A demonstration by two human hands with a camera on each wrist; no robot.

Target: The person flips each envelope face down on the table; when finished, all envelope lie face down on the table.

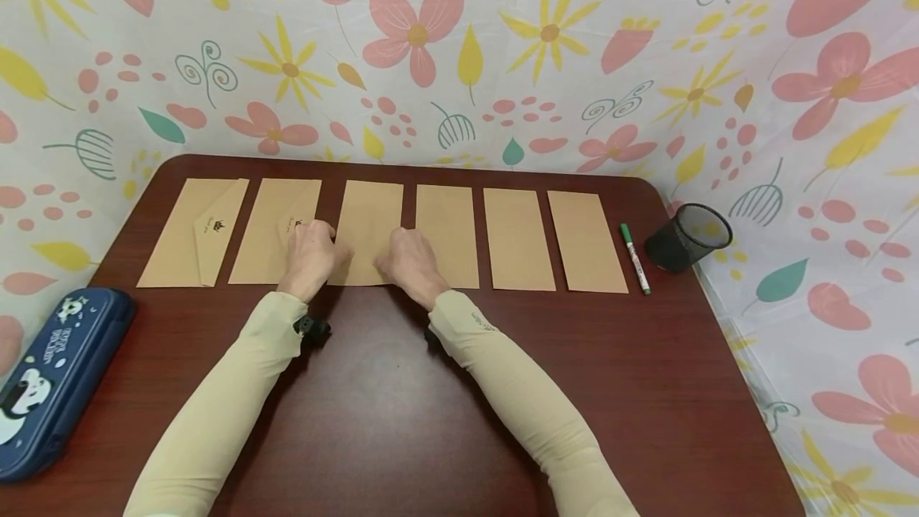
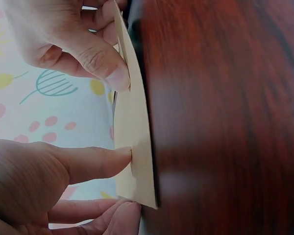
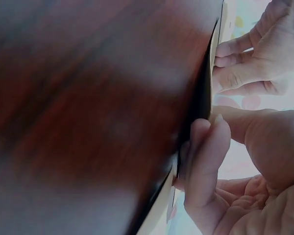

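Both hands are at the near edge of the third brown paper envelope from the left (image 1: 371, 218), whose plain face is up. My left hand (image 1: 310, 258) pinches its left part, thumb on top and fingers at the corner, as the left wrist view shows. On the right part, my right hand (image 1: 412, 263) pinches the same edge, with its thumb on one face and curled fingers underneath. In the right wrist view, the envelope's near edge (image 3: 214, 51) stands a little off the table. The second envelope (image 1: 269, 226), its flap printed with a dark mark, is partly hidden by my left hand.
The leftmost envelope (image 1: 175, 230) shows a flap with a black crown. More plain envelopes (image 1: 519, 238) lie to the right in the row. Beyond them are a green-capped marker (image 1: 635, 259) and a black mesh pen cup (image 1: 678, 242). A blue pencil case (image 1: 65, 373) lies at the table's left edge.
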